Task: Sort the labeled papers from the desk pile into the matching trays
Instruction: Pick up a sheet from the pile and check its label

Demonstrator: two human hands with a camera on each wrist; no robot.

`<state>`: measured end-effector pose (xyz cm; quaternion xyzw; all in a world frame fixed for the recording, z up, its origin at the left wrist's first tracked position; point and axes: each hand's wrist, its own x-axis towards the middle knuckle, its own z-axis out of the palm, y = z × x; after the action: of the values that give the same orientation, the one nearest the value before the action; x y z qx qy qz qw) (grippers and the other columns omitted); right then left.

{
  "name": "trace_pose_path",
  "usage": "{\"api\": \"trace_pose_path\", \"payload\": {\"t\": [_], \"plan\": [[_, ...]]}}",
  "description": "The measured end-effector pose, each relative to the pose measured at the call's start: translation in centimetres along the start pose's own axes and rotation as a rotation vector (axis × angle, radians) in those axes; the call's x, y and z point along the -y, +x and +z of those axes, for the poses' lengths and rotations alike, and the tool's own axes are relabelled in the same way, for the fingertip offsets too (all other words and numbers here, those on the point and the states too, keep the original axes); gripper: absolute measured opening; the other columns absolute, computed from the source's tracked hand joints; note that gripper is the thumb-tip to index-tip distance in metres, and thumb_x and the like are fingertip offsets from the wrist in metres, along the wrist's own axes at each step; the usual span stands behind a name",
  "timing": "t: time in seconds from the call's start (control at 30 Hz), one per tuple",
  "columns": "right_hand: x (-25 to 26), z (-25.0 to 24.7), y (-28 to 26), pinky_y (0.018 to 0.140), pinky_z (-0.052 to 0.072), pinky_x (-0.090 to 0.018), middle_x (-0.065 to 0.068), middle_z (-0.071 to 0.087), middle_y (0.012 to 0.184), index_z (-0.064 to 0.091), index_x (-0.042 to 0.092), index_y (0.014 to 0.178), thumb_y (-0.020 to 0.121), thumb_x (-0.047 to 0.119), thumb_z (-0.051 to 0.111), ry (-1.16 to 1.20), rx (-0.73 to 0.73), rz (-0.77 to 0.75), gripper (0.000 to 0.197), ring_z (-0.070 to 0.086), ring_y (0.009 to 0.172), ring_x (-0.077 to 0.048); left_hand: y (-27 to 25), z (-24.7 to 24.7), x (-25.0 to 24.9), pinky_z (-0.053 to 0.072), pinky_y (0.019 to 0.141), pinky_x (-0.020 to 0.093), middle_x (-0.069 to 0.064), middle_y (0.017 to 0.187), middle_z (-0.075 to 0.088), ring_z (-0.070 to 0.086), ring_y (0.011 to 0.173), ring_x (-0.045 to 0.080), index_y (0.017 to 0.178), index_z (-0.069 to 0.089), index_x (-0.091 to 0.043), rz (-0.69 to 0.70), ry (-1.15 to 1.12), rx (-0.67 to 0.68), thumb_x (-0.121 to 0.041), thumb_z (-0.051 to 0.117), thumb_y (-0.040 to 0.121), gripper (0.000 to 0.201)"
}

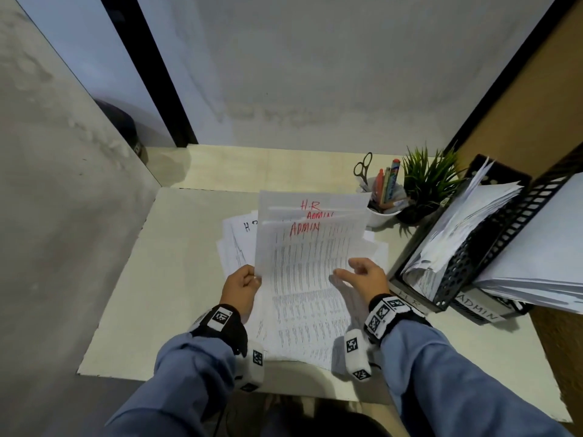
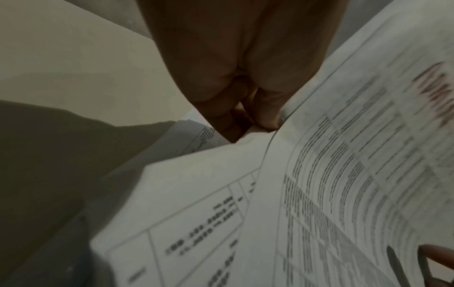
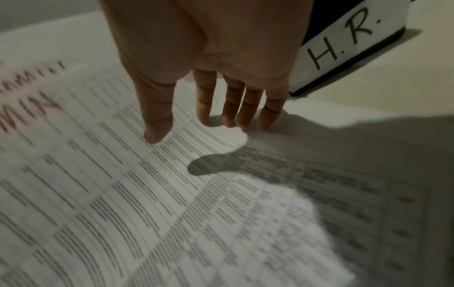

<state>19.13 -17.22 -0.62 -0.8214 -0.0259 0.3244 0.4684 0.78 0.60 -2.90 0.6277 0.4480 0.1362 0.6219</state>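
Papers (image 1: 310, 269) fanned, red-marked ADMIN and H.R, densely printed.

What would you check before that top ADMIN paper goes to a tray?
1. Top sheet label reads ADMIN: ok.
2. Left hand pinches the sheets' left edge: ok.
3. Right hand has hold of the sheet: not ok; its fingers are straight and hold nothing.
4. ADMIN tray found, right of the H.R. tray: ok.
5. Only one sheet separated: cannot tell.
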Motion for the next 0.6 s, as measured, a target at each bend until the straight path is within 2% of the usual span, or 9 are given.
{"api": "trace_pose_path", "payload": {"t": [0.03,0.13,0.23,0.27,0.3,0.37,0.4,0.5,0.6], "plan": [[0.2,0.0,0.0,0.092,0.042,-0.027,-0.007,0.052,0.125,0.054,0.009,0.121,0.071,0.019,0.081,0.027,-0.033,-0.001,0.059,0.048,0.12,-0.023,0.0,0.1,0.1,0.039,0.069,0.022,-0.013,0.051,0.053,0.045,0.06,0.012,0.075,0.057,-0.009,0.002,-0.02,0.003,0.013,0.045,0.087,0.028],[1.1,-0.1,-0.6,0.071,0.044,-0.008,-0.003,0.037,0.128,0.039,0.01,0.133,0.073,0.004,0.078,0.15,-0.101,0.019,0.072,0.048,0.108,-0.021,0.2,0.5,0.5,0.033,0.064,0.022,-0.014,0.049,0.049,0.04,0.053,0.006,0.072,0.055,-0.012,0.006,-0.058,-0.013,0.012,0.045,0.088,0.03],[2.6,-0.4,-2.1,0.047,0.041,-0.001,-0.008,0.035,0.122,0.033,0.003,0.138,0.08,-0.009,0.067,0.327,-0.044,0.09,0.069,0.051,0.073,-0.011,0.0,1.0,0.5,0.028,0.057,0.023,-0.009,0.054,0.043,0.033,0.055,0.012,0.069,0.051,-0.015,0.01,-0.061,-0.007,0.014,0.039,0.086,0.036],[1.8,-0.4,-1.4,0.05,0.042,0.0,-0.007,0.036,0.122,0.034,0.003,0.137,0.08,-0.008,0.068,0.317,-0.054,0.111,0.068,0.051,0.074,-0.011,0.0,1.1,0.4,0.028,0.058,0.024,-0.006,0.058,0.043,0.033,0.057,0.013,0.069,0.051,-0.016,0.014,-0.057,-0.007,0.013,0.039,0.086,0.036],[1.1,-0.3,-0.8,0.063,0.045,-0.003,-0.005,0.038,0.128,0.035,0.005,0.137,0.077,-0.001,0.073,0.271,-0.068,0.137,0.071,0.056,0.084,-0.017,0.0,1.2,0.4,0.031,0.061,0.025,-0.003,0.062,0.045,0.037,0.06,0.015,0.07,0.051,-0.017,0.016,-0.046,-0.016,0.011,0.041,0.087,0.035],[0.4,0.2,-0.1,0.09,0.043,-0.024,-0.009,0.039,0.141,0.038,0.01,0.137,0.069,0.016,0.082,0.086,-0.089,0.191,0.082,0.049,0.117,-0.029,-0.3,1.6,0.3,0.038,0.073,0.028,-0.001,0.078,0.054,0.049,0.074,0.018,0.083,0.054,-0.018,0.002,-0.011,-0.068,0.004,0.047,0.089,0.024],[0.3,0.5,0.0,0.096,0.041,-0.033,-0.012,0.039,0.141,0.038,0.01,0.136,0.066,0.02,0.084,-0.001,-0.093,0.207,0.085,0.045,0.124,-0.031,-0.5,1.8,0.4,0.04,0.079,0.028,-0.001,0.09,0.056,0.053,0.085,0.019,0.096,0.053,-0.018,-0.013,0.007,-0.106,0.001,0.05,0.089,0.02],[0.1,1.1,0.0,0.096,0.041,-0.038,-0.014,0.037,0.136,0.036,0.012,0.134,0.068,0.015,0.082,-0.162,-0.105,0.25,0.081,0.042,0.122,-0.032,-1.2,2.6,0.2,0.041,0.096,0.029,-0.003,0.124,0.046,0.049,0.111,0.016,0.128,0.041,-0.021,0.006,0.135,-0.16,-0.007,0.06,0.086,0.048],[-0.4,2.3,-0.2,0.091,0.045,-0.04,-0.013,0.038,0.13,0.037,0.014,0.13,0.069,-0.001,0.076,-0.148,-0.12,0.251,0.074,0.047,0.113,-0.033,-1.4,3.2,-0.2,0.032,0.106,0.026,0.002,0.143,0.03,0.036,0.129,0.016,0.143,0.031,-0.016,0.077,0.334,-0.144,-0.016,0.066,0.085,0.068]]}}
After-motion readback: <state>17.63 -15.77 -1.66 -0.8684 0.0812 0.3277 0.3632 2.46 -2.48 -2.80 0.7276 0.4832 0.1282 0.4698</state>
